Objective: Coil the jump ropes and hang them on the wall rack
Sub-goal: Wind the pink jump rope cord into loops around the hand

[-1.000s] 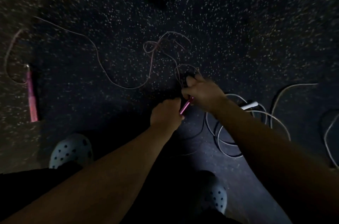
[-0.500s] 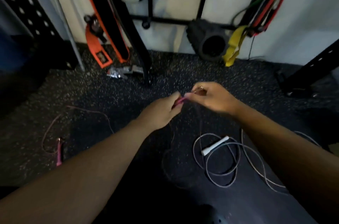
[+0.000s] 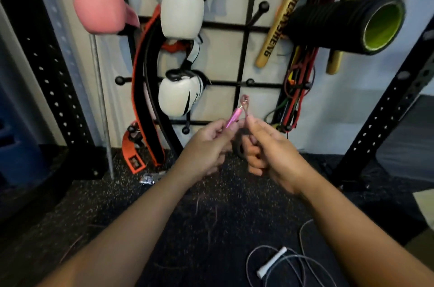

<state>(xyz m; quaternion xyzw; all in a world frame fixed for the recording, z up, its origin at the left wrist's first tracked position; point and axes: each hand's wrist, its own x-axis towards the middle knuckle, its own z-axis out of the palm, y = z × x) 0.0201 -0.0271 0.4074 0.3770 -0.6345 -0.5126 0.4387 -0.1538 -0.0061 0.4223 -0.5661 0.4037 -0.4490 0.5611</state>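
The left hand (image 3: 206, 143) gripped the pink handle (image 3: 232, 118), which pointed up and away toward the rack (image 3: 244, 56). The right hand (image 3: 270, 145), just beside it, pinched the thin cord (image 3: 245, 104) where it looped out of the handle's tip; both hands were closed on the same rope and almost touching. The rest of that cord could not be traced below the hands with any certainty. A second rope lay on the floor near and to the right, its white handle (image 3: 272, 261) inside loose grey loops (image 3: 303, 268).

The cord looked light, thin and springy, likely a coated wire that holds kinks and wants to uncoil, so it should slip easily through pinched fingers. The handle seemed the one stiff, firm place to hold; keeping it anchored in the left hand while the right gathers even loops against it would probably suit. A knobbed peg (image 3: 250, 81) on the rack stood bare just beyond the hands.
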